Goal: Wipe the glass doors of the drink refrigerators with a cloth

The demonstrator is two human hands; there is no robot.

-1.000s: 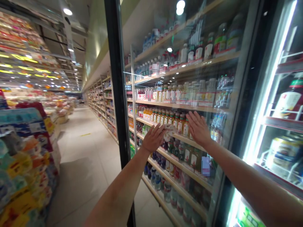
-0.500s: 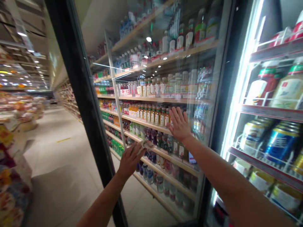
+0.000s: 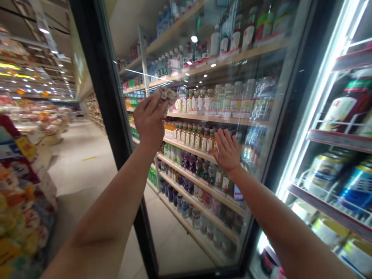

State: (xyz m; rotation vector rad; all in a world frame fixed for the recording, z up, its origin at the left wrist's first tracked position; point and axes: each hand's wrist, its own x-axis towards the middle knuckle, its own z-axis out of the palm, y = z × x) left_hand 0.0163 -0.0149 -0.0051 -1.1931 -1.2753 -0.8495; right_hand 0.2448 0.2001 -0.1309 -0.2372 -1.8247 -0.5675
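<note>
A swung-open glass fridge door (image 3: 203, 248) with a black frame stands before me. My left hand (image 3: 151, 118) is raised at the glass, its fingers closed on a crumpled, pale cloth (image 3: 167, 99). To its right and a little lower, my right hand (image 3: 228, 151) lies flat against the glass with fingers outstretched, holding nothing. Rows of bottles (image 3: 200, 139) on wooden shelves show through the pane behind both hands.
On the right, the lit fridge holds bottles (image 3: 343, 100) and cans (image 3: 325, 170) on wire racks. A black door-frame edge (image 3: 101, 85) slants down at the left. Beyond it runs a shop aisle (image 3: 87, 155), with packaged goods (image 3: 23, 205) along its left side.
My left hand has moved up the glass with the cloth, from low on the pane to about the middle shelves. The right hand stays flat on the glass. The view has shifted slightly.
</note>
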